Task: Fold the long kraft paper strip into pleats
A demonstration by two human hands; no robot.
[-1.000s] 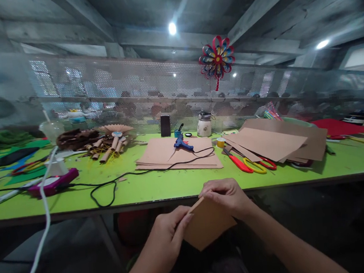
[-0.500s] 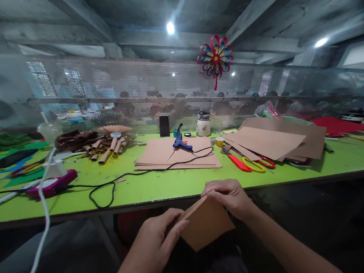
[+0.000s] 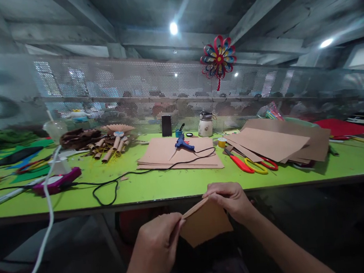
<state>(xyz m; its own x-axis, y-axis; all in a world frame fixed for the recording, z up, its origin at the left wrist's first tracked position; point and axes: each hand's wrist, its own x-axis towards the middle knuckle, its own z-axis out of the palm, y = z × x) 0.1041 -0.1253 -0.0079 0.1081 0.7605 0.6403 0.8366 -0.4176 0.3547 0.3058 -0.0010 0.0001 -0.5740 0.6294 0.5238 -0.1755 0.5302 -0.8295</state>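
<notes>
A brown sheet of kraft paper (image 3: 205,224) hangs between my hands, below the table's front edge. Narrow folds run along its upper edge. At the left end of that edge, my left hand (image 3: 160,236) pinches the folds between thumb and fingers. The right end is pinched by my right hand (image 3: 230,198), thumb on the near side. Beyond my hands, a blue glue gun (image 3: 182,143) rests on a stack of brown paper (image 3: 151,152) on the table.
Red and yellow-handled scissors (image 3: 251,164) lie beside loose brown sheets (image 3: 271,141) on the green table (image 3: 161,187). A black cord (image 3: 134,173) crosses toward a purple power strip (image 3: 58,181). Rolled paper tubes (image 3: 108,151), a tape roll (image 3: 221,142) and a bottle (image 3: 204,124) stand behind.
My left fingers have closed tighter on the left end of the folded edge, and the folds are pressed together. My right hand stays at its end. The view has shifted slightly.
</notes>
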